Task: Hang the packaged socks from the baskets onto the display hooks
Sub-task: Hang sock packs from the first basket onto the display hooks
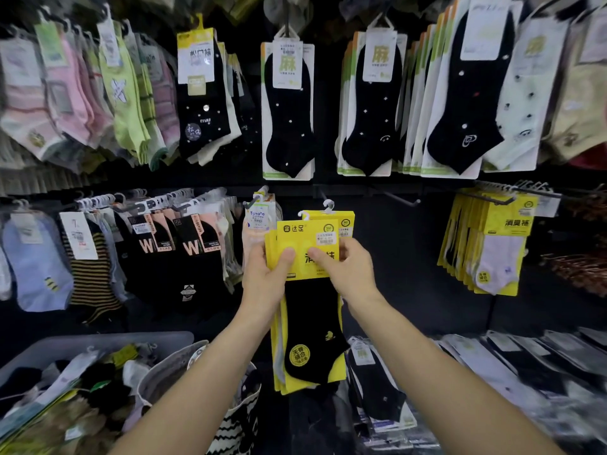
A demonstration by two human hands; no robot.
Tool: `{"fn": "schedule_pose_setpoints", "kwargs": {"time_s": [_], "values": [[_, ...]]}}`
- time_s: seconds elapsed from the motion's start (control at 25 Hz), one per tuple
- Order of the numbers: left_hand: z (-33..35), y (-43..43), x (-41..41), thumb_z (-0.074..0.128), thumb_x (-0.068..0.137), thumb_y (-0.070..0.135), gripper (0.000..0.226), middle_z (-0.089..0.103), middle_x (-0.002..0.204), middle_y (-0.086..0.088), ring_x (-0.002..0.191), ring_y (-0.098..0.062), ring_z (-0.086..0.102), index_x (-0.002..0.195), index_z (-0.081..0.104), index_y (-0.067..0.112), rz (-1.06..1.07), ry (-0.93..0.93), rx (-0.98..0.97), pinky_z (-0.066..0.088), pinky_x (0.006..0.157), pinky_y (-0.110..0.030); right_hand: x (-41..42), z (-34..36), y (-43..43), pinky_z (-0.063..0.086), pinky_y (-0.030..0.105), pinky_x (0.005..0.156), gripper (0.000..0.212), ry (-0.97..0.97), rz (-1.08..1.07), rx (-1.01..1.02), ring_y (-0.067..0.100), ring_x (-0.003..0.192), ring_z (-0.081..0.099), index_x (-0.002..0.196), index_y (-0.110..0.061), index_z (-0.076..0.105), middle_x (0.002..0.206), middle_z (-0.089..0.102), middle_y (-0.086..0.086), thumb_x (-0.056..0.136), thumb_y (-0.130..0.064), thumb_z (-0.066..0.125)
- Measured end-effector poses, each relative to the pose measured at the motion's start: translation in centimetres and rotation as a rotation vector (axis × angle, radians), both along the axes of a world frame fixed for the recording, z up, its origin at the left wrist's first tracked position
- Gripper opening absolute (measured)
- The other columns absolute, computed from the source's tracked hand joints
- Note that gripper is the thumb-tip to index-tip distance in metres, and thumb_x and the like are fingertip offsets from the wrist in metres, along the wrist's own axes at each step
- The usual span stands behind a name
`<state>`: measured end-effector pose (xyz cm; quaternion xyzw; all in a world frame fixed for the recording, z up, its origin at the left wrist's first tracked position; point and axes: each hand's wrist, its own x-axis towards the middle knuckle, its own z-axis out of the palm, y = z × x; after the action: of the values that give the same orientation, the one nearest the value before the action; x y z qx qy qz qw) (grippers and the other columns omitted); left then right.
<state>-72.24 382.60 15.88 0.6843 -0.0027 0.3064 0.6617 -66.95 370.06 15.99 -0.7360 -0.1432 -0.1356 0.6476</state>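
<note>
1. Gripping a small fanned stack of yellow sock packs [297,236] with both hands, mid-frame, right in front of the dark display wall.
2. Left hand [266,274] clamped on the left edge: thumb flat across the front of the yellow card, fingers tucked behind.
3. Right hand [348,267] clamped on the right edge: thumb on the front, fingers curled round the side, just under the price sticker.
4. Black ankle sock in the front pack, hanging down below both hands. White plastic hanger tabs [328,205] poking up at the top of the stack.
5. Thin metal display hook [399,197] sticking out just up and to the right of the stack.
6. Matching yellow packs [502,244] already hanging over on the right, well apart from the held ones.
7. Black dotted socks [287,116] on the row above, striped and black pairs off to the left.
8. Grey basket [98,339] at bottom left stuffed with loose sock packs, canvas bag [164,372] right beside it.
</note>
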Motion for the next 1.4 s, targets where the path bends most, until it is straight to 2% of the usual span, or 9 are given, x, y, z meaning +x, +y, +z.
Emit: {"fn": "schedule_pose_setpoints", "kwargs": {"time_s": [0.2, 0.4, 0.52, 0.6, 0.88, 0.96, 1.08, 1.24, 1.4], "values": [[-0.8, 0.4, 0.5, 0.047, 0.096, 0.013, 0.025, 0.062, 0.115, -0.020, 0.105, -0.035, 0.061, 0.116, 0.053, -0.001, -0.017, 0.022, -0.016, 0.049, 0.092, -0.052, 0.4, -0.1, -1.5, 0.056, 0.039, 0.084, 0.013, -0.028, 0.043, 0.036, 0.013, 0.089, 0.068, 0.085, -0.031, 0.057, 0.096, 0.070, -0.003, 0.087, -0.020, 0.064], [-1.2, 1.8, 0.6, 0.048, 0.096, 0.012, 0.014, 0.066, 0.099, -0.005, 0.089, -0.019, 0.065, 0.106, 0.056, 0.010, 0.057, -0.017, 0.011, 0.055, 0.070, -0.024, 1.7, -0.3, -4.0, 0.056, 0.038, 0.080, 0.018, -0.040, -0.040, 0.180, 0.016, 0.084, 0.067, 0.087, -0.027, 0.057, 0.092, 0.070, 0.001, 0.095, -0.013, 0.051], [-1.2, 2.7, 0.9, 0.049, 0.095, 0.016, 0.009, 0.065, 0.101, -0.004, 0.091, -0.019, 0.064, 0.103, 0.054, 0.017, 0.116, 0.004, -0.008, 0.053, 0.070, -0.026, 2.9, 0.6, -4.4, 0.057, 0.033, 0.078, 0.019, -0.060, -0.055, 0.147, 0.015, 0.086, 0.067, 0.086, -0.031, 0.055, 0.090, 0.069, -0.005, 0.095, -0.015, 0.050], [-1.2, 3.0, 0.8, 0.049, 0.096, 0.016, 0.017, 0.066, 0.106, -0.009, 0.093, -0.023, 0.065, 0.109, 0.055, 0.009, 0.123, 0.009, -0.003, 0.054, 0.074, -0.032, 3.4, 0.7, -3.6, 0.057, 0.030, 0.075, 0.019, -0.044, -0.029, 0.124, 0.014, 0.086, 0.068, 0.086, -0.031, 0.055, 0.089, 0.069, -0.006, 0.096, -0.016, 0.050], [-0.7, 3.4, 0.5, 0.049, 0.096, 0.017, 0.022, 0.065, 0.107, -0.007, 0.093, -0.019, 0.065, 0.115, 0.054, 0.007, 0.139, 0.002, 0.008, 0.053, 0.072, -0.026, 5.0, 0.3, -1.5, 0.055, 0.042, 0.085, 0.010, 0.050, -0.090, 0.074, 0.021, 0.092, 0.066, 0.090, -0.027, 0.054, 0.097, 0.068, 0.001, 0.095, -0.020, 0.051], [-0.6, 3.0, 0.4, 0.049, 0.095, 0.017, 0.011, 0.066, 0.100, -0.002, 0.087, -0.013, 0.065, 0.104, 0.057, 0.017, 0.136, -0.013, 0.016, 0.053, 0.066, -0.019, 5.1, 0.4, -1.7, 0.055, 0.039, 0.083, 0.002, 0.068, -0.129, 0.036, 0.017, 0.089, 0.065, 0.095, -0.024, 0.054, 0.099, 0.067, 0.001, 0.094, -0.025, 0.054], [-0.4, 2.1, 0.4, 0.050, 0.095, 0.016, 0.016, 0.064, 0.092, 0.008, 0.082, -0.007, 0.064, 0.091, 0.053, 0.031, 0.118, -0.033, 0.027, 0.051, 0.060, -0.013, 3.7, 0.0, -2.2, 0.048, 0.022, 0.069, 0.023, -0.027, -0.258, 0.042, 0.012, 0.088, 0.060, 0.103, -0.023, 0.052, 0.098, 0.062, -0.003, 0.089, -0.039, 0.058], [-0.3, -0.1, 0.7, 0.050, 0.095, 0.014, 0.014, 0.066, 0.101, -0.004, 0.092, -0.019, 0.065, 0.106, 0.057, 0.014, 0.060, -0.049, 0.037, 0.056, 0.077, -0.030, 1.0, -0.6, -1.6, 0.043, 0.008, 0.058, 0.026, -0.125, -0.054, -0.018, 0.000, 0.071, 0.056, 0.085, -0.030, 0.052, 0.080, 0.060, -0.011, 0.075, -0.045, 0.070], [-0.2, -1.5, 0.8, 0.055, 0.092, 0.012, 0.019, 0.064, 0.100, 0.001, 0.088, -0.010, 0.064, 0.111, 0.052, 0.011, -0.002, -0.077, -0.008, 0.055, 0.067, -0.016, 0.3, -0.6, -1.9, 0.051, 0.017, 0.062, 0.025, -0.113, 0.002, -0.042, 0.001, 0.074, 0.065, 0.083, -0.027, 0.057, 0.081, 0.068, -0.011, 0.072, -0.037, 0.077]]}}
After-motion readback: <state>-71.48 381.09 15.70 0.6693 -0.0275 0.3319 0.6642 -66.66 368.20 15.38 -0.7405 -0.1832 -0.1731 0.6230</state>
